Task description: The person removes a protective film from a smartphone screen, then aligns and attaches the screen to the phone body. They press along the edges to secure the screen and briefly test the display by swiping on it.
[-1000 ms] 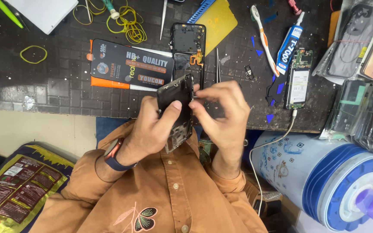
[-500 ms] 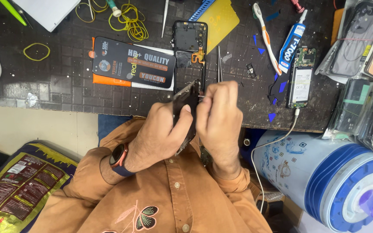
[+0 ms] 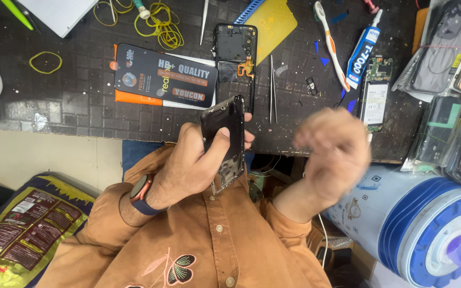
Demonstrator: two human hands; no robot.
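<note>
Holding the phone screen assembly in my left hand just off the near edge of the worktop, tilted, fingers wrapped round it w/ thumb across the dark face. That part hasn't changed vs. half a sec ago. What has changed: my right hand, which was pressed up against the phone and working at its edge, is now off it and well apart, out to the right over the near edge of the worktop. It's motion-blurred, so I can't tell if the fingers are shut on anything or loose; nothing shows in it.

So, as I read it, the two-handed fiddling at the phone's edge has paused and the left hand alone carries the piece. The right hand seems to be in transit, prob. toward the tools side of the bench, but that's a guess.

Nearest things up there: tweezers lying straight just beyond the phone, the black phone frame w/ an orange flex part at mid-worktop, and a flat dark-and-orange packet left of it. Toward the right edge: a toothbrush, a glue tube, and a circuit board w/ battery. Yellow rubber bands sit at the far edge. Blue-white jug stands below the worktop's near right corner.
</note>
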